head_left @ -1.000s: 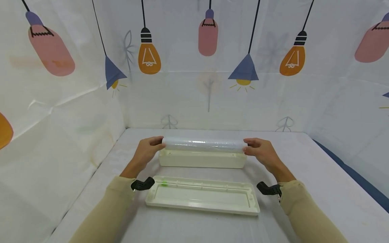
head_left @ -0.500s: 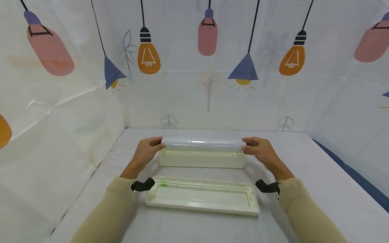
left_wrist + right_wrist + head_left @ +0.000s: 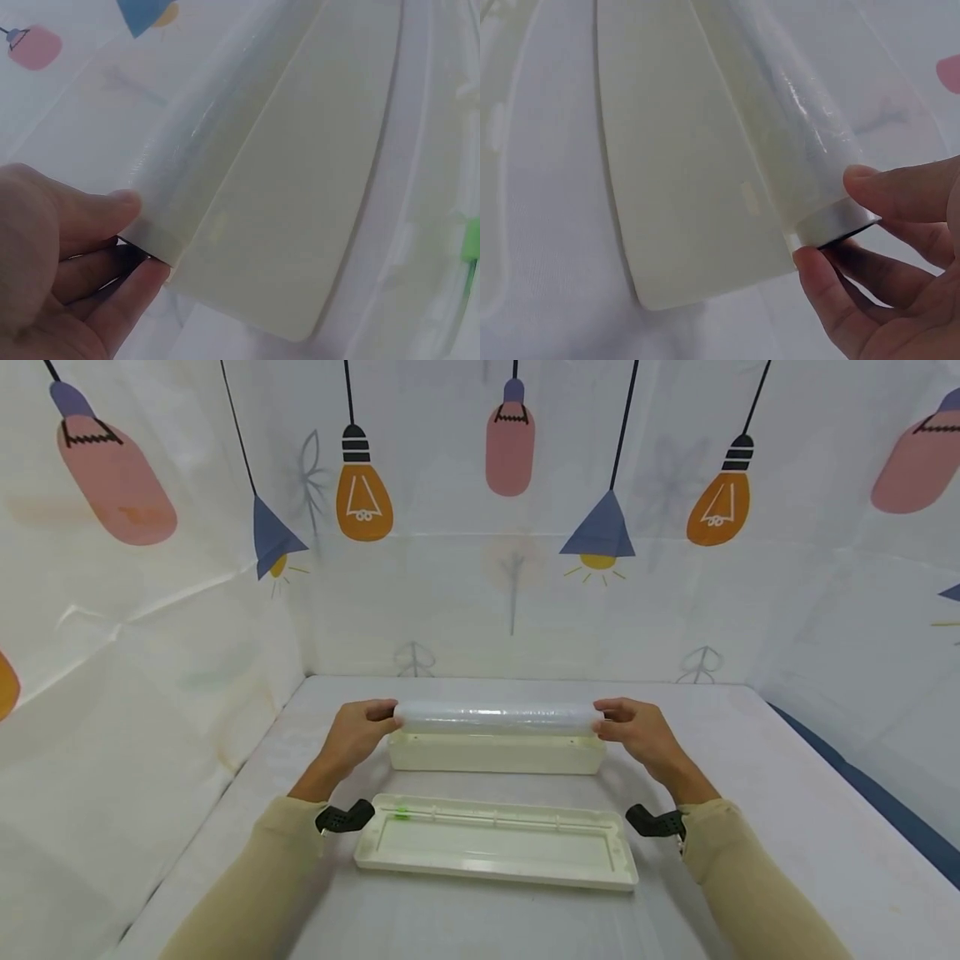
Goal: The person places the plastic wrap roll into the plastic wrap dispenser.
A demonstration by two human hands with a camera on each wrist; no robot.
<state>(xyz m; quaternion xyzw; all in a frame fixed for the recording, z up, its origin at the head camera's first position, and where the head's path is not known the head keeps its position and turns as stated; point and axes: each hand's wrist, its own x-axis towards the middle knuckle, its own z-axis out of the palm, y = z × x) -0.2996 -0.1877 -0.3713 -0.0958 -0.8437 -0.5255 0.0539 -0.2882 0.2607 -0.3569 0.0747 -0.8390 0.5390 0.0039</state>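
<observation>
A roll of cling film (image 3: 495, 718), clear and shiny, lies lengthwise at the open top of a cream dispenser box (image 3: 495, 756). My left hand (image 3: 354, 735) holds the roll's left end between thumb and fingers. At the opposite end, my right hand (image 3: 642, 735) grips it the same way. Close up in the left wrist view, the thumb presses on top of the film (image 3: 191, 135) with fingers at the tube's end. In the right wrist view the core's pale end (image 3: 838, 223) sits between thumb and fingers. How deep the roll sits in the box is hidden.
Nearer to me, a cream lid (image 3: 495, 850) lies inside up on the white table (image 3: 480, 922), with a small green slider (image 3: 402, 814) on its rail. White sheets printed with lamps (image 3: 510, 585) stand behind and at both sides.
Both hands keep hold of the roll, which stays over the box. The whole head view has shifted slightly; otherwise little differs.
</observation>
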